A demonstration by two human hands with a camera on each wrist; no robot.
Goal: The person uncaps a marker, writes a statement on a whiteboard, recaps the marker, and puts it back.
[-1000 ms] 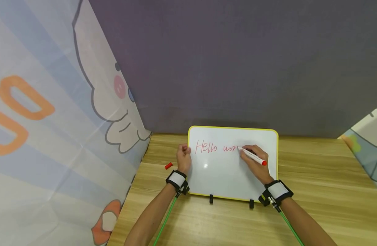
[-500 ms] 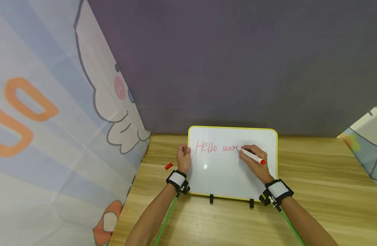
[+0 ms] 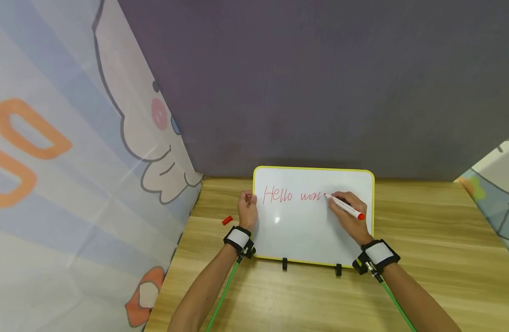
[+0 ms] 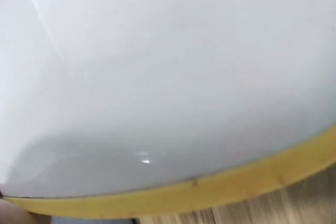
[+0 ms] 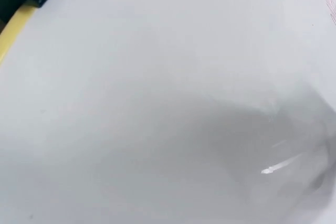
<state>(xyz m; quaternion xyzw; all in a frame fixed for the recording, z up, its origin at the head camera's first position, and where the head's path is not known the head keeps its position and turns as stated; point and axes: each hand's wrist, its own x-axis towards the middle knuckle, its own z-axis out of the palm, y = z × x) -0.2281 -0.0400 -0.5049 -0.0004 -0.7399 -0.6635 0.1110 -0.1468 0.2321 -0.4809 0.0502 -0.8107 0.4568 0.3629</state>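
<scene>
In the head view a yellow-framed whiteboard (image 3: 291, 235) leans back on the table, with red handwriting (image 3: 293, 195) reading "Hello worl" across its upper part. My left hand (image 3: 248, 213) grips the board's left edge, thumb at the front. A bit of that hand shows at the yellow frame (image 4: 168, 201) in the left wrist view. Between the fingers and thumb of my right hand (image 3: 354, 222) is a white marker (image 3: 345, 205) with a red end, its dark tip at the board just right of the last letter. The right wrist view catches mostly bare board (image 5: 131, 77) and shadow.
A red marker cap (image 3: 227, 220) lies on the wooden table (image 3: 428, 230) left of the board. Two black feet (image 3: 284, 264) hold the board's lower edge. Behind rises a dark grey partition (image 3: 312, 83); a printed cartoon sheet (image 3: 92, 221) walls the left side. Green cables (image 3: 224, 295) run from the wrists.
The marker tip has moved right along the line, and a red "l" now follows "wor". My left hand keeps its hold on the board's edge. The head view has shifted slightly.
</scene>
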